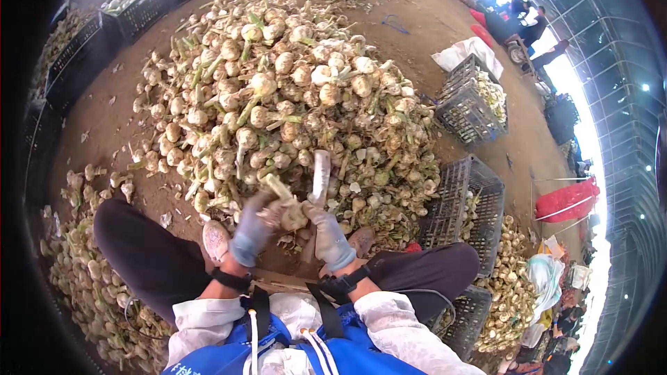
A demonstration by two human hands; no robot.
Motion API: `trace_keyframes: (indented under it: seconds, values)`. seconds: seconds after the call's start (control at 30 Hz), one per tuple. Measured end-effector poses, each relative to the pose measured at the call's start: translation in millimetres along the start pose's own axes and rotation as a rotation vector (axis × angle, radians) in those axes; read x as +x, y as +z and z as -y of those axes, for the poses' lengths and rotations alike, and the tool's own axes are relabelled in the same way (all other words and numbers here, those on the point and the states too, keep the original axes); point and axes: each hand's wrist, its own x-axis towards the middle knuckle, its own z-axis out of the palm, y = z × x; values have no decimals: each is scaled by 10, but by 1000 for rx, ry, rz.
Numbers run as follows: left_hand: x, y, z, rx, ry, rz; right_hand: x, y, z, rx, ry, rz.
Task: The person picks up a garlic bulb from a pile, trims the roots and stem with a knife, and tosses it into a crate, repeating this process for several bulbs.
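Note:
Both my hands are gloved and close together, in front of a large heap of garlic bulbs (278,90) with cut stems. My left hand (254,229), blurred by motion, is closed on a garlic bulb (293,217) whose short stem points up and to the left. My right hand (328,236) is wrapped round a tool with a pale, upright handle (321,173). The tool's lower part shows between my hands, just right of the bulb.
Black crates stand at the upper left (76,55) and on the right (465,208), one holding peeled-looking bulbs. More garlic lies at the lower left (104,298) and lower right (507,298). A red bag (566,201) and several people are farther right.

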Motion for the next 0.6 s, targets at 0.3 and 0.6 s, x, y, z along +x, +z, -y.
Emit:
trace_keyframes:
  seconds: [0.3,0.6]
  values:
    - [84,-37,-54,1099,576,93,-401,313,527,-1470,-704,-187]
    - [101,-24,-405,1440,709,-21,414,-1129,460,-1940,362,-327]
